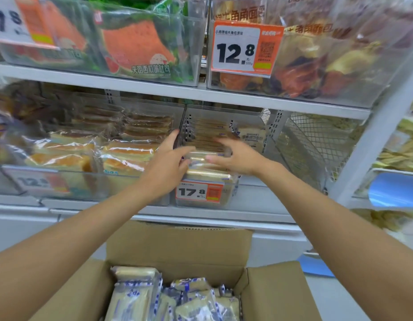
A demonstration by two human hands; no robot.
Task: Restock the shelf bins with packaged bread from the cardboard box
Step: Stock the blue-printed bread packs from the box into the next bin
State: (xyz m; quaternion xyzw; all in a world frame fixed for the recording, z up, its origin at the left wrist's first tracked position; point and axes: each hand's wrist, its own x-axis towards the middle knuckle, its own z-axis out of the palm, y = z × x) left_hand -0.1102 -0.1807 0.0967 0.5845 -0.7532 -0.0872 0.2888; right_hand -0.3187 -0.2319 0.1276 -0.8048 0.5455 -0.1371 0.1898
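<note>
Both hands are in the clear bin [232,196] that carries the 17.8 price tag [199,192]. The left hand [167,164] has its thumb raised along the bin's left wall and its fingers bent against the left end of the stacked bread packs [210,174]. Whether it grips one or only presses on it I cannot tell. The right hand [235,158] is blurred, but its fingers look stretched out flat, reaching leftward across the top of the same stack.

This looks like the placing step: packs are being settled into the bin and squared up against those already there. The stack sits directly under and between the two hands, and more packs stand upright behind it.

Next the hands would have to let go, draw back clear of the bin's front edge and go down to the cardboard box [177,242]. It stands open below the shelf [247,212], between the forearms, with its far flap upright. The packaged bread in the box [136,295] lies well apart from the hands, so a fresh pick means a long reach downward.
</note>
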